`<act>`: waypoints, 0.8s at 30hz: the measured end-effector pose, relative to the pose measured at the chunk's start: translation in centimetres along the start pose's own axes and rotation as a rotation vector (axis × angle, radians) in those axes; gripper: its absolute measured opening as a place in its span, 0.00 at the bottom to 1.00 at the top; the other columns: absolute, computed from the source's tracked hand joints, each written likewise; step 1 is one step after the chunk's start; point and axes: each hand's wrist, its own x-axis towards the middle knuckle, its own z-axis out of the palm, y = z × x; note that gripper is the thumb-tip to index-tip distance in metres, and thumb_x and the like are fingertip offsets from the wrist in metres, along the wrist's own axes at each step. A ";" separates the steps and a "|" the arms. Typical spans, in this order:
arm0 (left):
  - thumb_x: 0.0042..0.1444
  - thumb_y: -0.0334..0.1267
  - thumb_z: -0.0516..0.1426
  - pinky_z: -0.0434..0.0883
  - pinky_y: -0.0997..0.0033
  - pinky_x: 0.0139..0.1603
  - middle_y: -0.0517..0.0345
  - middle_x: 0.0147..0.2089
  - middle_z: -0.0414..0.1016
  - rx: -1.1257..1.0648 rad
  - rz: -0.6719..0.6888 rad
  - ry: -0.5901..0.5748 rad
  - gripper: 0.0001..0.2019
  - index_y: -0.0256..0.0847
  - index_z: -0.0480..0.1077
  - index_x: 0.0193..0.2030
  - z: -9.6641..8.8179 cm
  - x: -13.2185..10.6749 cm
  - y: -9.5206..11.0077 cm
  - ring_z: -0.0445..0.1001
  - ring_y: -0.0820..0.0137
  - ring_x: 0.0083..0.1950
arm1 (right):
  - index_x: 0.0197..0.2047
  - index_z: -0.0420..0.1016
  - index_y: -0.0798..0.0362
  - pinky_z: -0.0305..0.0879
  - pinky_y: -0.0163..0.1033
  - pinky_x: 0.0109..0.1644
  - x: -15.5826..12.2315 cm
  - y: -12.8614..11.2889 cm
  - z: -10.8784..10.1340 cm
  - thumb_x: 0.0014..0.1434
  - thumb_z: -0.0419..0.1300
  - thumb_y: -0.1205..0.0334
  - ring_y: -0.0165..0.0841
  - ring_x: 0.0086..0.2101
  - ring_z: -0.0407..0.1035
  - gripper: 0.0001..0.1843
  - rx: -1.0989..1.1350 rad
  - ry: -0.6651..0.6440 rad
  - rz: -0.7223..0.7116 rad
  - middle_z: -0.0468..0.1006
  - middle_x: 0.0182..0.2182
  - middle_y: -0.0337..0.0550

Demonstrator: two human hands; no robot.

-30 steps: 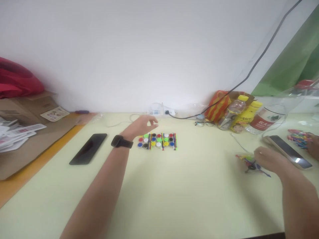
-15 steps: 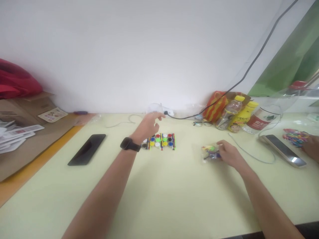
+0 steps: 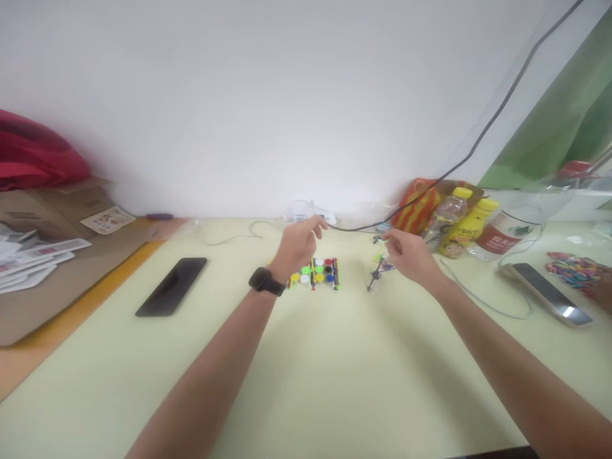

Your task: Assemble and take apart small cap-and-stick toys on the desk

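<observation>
A small grid of coloured round caps with coloured sticks [image 3: 319, 273] lies on the pale yellow table [image 3: 306, 370]. My left hand [image 3: 299, 242], with a black watch on its wrist, hovers over the grid's left part with fingers curled and thumb and forefinger pinched; nothing shows between them. My right hand [image 3: 406, 254] is raised just right of the grid, its fingers closed on a small clear bag of coloured pieces [image 3: 377, 271] that hangs below it.
A black phone [image 3: 171, 295] lies at left, cardboard boxes and papers [image 3: 38, 255] beyond it. Bottles [image 3: 466, 226], glasses and a striped bag stand at the back right. A second phone [image 3: 545, 293] and another person's hand [image 3: 603, 290] are at far right.
My right hand has carried the small bag from the far right side across the table to beside the grid and lifted it. My left hand rose slightly and shifted right over the grid.
</observation>
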 end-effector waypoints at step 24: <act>0.58 0.26 0.48 0.68 0.65 0.46 0.61 0.28 0.77 0.010 -0.099 0.186 0.16 0.43 0.74 0.29 -0.2 -0.4 0.5 0.73 0.68 0.32 | 0.41 0.81 0.52 0.64 0.46 0.49 6.2 1.6 -8.1 0.59 0.53 0.72 0.44 0.44 0.73 0.16 -0.136 0.262 0.001 0.83 0.43 0.53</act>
